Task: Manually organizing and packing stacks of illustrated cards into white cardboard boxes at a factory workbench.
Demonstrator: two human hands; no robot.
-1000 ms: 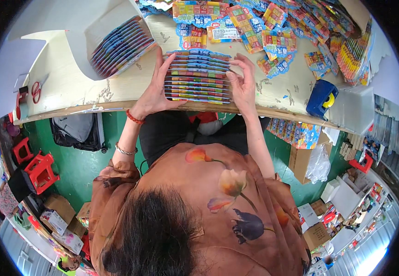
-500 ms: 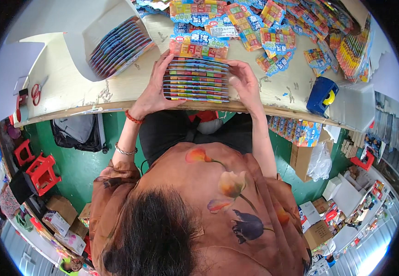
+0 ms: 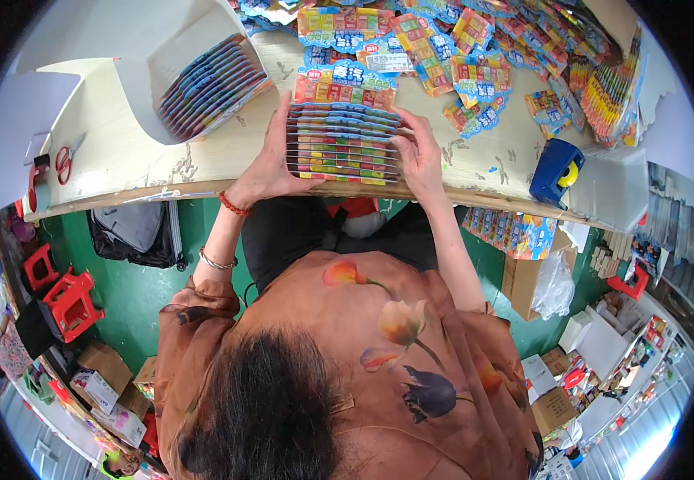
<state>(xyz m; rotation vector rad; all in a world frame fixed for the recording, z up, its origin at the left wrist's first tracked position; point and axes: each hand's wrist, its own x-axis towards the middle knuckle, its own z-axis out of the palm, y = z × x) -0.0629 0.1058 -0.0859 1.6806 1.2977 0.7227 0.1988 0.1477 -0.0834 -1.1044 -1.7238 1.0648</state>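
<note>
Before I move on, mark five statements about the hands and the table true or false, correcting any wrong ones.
1. The left hand and right hand hold the row of printed packs from opposite ends. True.
2. The red-handled scissors lie beside the blue tape dispenser. False: the red-handled scissors are near the table's left end, the blue tape dispenser near its right.
3. Loose packs lie beyond the hands. True.
4. The white bin is empty. False: the white bin holds packs.
5. The blue tape dispenser has a yellow part. True.

Bold lettering on colourful pkts (image 3: 345, 86); white lbl (image 3: 387, 62) print too small to read
</note>
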